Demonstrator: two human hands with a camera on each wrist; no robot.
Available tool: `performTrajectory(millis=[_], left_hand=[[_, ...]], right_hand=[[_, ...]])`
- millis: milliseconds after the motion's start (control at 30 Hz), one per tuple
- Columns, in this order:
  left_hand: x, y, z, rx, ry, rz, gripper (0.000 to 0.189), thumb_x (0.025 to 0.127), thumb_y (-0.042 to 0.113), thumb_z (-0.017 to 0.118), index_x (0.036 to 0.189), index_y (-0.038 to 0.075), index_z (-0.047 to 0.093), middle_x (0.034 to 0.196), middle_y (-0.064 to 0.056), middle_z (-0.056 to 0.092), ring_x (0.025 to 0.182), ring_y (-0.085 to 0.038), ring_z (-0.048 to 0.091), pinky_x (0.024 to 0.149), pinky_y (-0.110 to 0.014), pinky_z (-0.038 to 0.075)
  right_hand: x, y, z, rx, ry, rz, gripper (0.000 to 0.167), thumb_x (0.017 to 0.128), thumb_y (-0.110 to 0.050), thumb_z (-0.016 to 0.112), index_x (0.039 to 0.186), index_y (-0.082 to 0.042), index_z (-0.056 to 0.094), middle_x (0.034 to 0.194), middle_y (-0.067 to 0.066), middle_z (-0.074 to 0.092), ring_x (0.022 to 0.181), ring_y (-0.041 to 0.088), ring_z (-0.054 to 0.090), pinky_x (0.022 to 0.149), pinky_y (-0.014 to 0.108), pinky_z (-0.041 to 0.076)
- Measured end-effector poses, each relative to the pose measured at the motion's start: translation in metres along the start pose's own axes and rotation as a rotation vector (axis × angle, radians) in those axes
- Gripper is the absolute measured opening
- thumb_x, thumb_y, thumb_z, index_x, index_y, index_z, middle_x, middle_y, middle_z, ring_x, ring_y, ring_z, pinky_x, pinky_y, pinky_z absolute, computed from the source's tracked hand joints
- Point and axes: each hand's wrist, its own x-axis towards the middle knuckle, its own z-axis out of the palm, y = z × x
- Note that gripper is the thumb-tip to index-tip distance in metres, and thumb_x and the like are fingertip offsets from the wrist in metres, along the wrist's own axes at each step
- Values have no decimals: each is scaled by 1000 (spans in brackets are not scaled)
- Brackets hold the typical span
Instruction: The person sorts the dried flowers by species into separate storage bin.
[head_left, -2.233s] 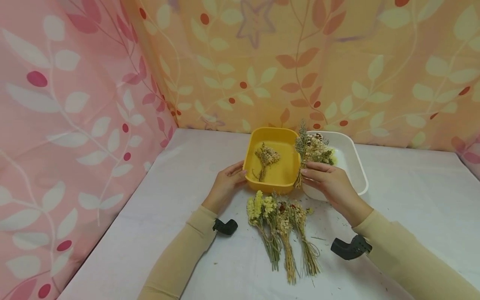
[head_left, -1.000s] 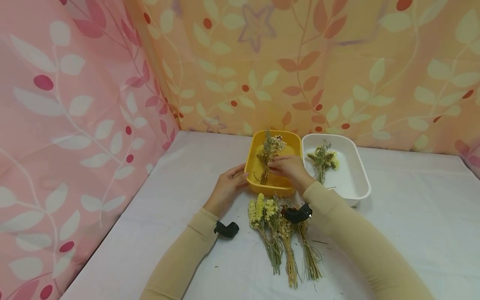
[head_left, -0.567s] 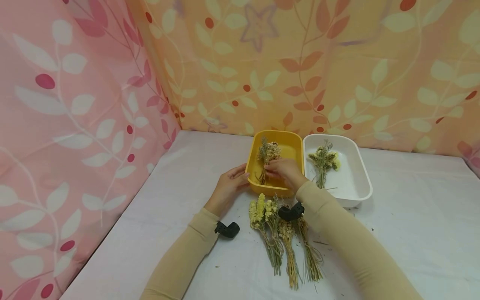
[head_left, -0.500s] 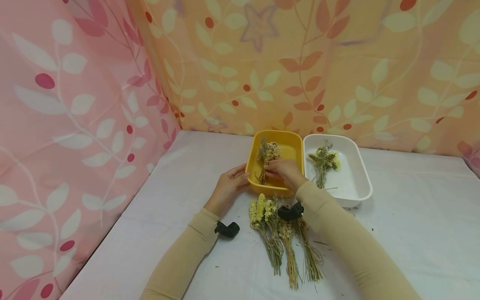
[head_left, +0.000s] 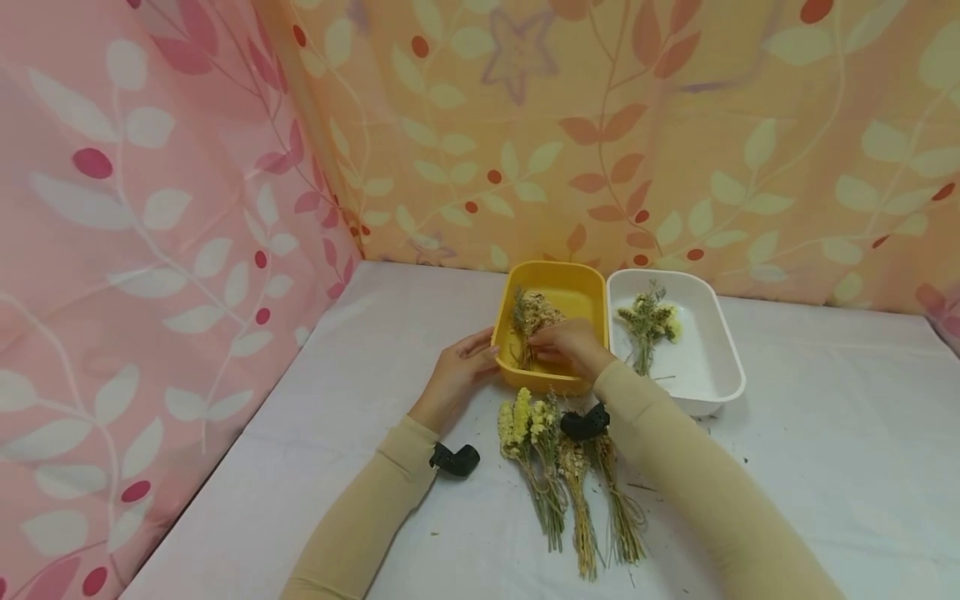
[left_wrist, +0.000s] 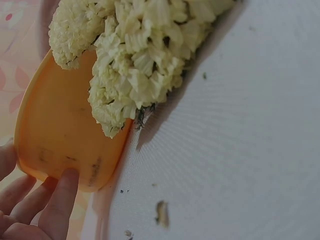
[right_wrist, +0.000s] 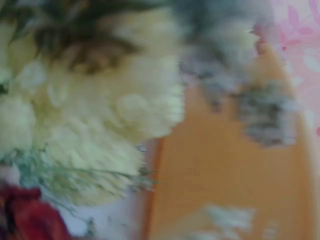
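Note:
My right hand (head_left: 566,340) reaches into the yellow tray (head_left: 573,277), its fingertips at the stems of a dried flower bunch (head_left: 540,312) with small beige heads. Greyish sprigs (head_left: 519,308) lie along the tray's left side, against this bunch. The right hand hides part of the stems. At the tray's front left corner, my left hand (head_left: 457,367) rests from outside; in the left wrist view, extended fingers (left_wrist: 62,200) touch the outer wall. Blurred pale blossoms (right_wrist: 90,125) fill much of the right wrist view.
Several dried bunches (head_left: 536,467) lie in front of the yellow tray, under the right wrist's black camera mount (head_left: 585,422). A white tray (head_left: 705,367) stands against it on the right, holding yellow-and-green flowers (head_left: 648,321). Bits of stem litter the white cloth (head_left: 810,400).
The right hand has carried a bunch with greyish sprigs from the white tray into the yellow one. Its heads now sit lower and flatter there. The left hand stays at the corner.

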Motion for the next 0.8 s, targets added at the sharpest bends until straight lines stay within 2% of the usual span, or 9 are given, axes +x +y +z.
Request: performTrajectory(millis=[67, 100, 200, 267, 333, 433, 633, 800], left_hand=[[0, -1, 0, -4, -1, 0, 53, 100, 13, 60, 149, 5, 44, 150, -17, 50, 133, -34, 54, 107, -39, 52], [0, -1, 0, -4, 0, 0, 53, 100, 13, 61, 149, 5, 44, 150, -17, 50, 133, -34, 54, 107, -38, 52], [1, -2, 0, -3, 2, 3, 52, 100, 13, 61, 149, 5, 45, 150, -16, 50, 133, -34, 54, 106, -38, 53], [1, -2, 0, -5, 1, 4, 52, 99, 13, 61, 149, 6, 45, 150, -16, 50, 133, -33, 54, 106, -38, 53], [2, -2, 0, -3, -8, 12, 52, 100, 12, 60, 149, 5, 44, 150, -16, 49, 134, -34, 53, 106, -38, 53], [3, -2, 0, -1, -13, 18, 52, 100, 12, 59, 150, 5, 43, 151, -16, 49, 135, -34, 53, 106, -37, 53], [2, -2, -1, 13, 8, 17, 50, 100, 12, 60, 148, 7, 47, 149, -16, 51, 133, -34, 54, 104, -36, 55], [2, -1, -1, 16, 9, 10, 49, 100, 13, 60, 147, 8, 48, 148, -15, 53, 133, -32, 55, 104, -35, 55]], right_hand=[[-5, -2, -4, -51, -20, -57, 37, 94, 4, 62, 127, 18, 58, 91, 11, 76, 73, 9, 70, 83, 29, 63], [-8, -4, -7, -78, -29, -87, 37, 94, 3, 61, 127, 18, 57, 95, 16, 76, 74, 9, 70, 86, 31, 63], [-20, -10, -14, -127, -41, -155, 37, 96, 0, 59, 130, 17, 56, 119, 28, 68, 81, 8, 72, 92, 33, 61], [-29, -14, -20, -137, -35, -158, 39, 97, -4, 59, 133, 13, 56, 130, 29, 61, 84, 7, 73, 94, 33, 59], [-39, -18, -25, -122, -31, -154, 40, 98, -6, 60, 134, 10, 56, 132, 28, 60, 86, 6, 74, 94, 31, 59], [-54, -21, -31, -111, -38, -135, 44, 97, -11, 64, 137, 6, 56, 132, 21, 64, 87, 4, 74, 93, 29, 60], [-82, -19, -44, -116, -84, -121, 48, 97, -17, 66, 138, 4, 55, 130, 15, 67, 94, 3, 73, 97, 28, 58], [-101, -9, -59, -107, -100, -115, 52, 96, -19, 67, 139, 6, 52, 109, -1, 75, 95, 3, 72, 96, 27, 58]])
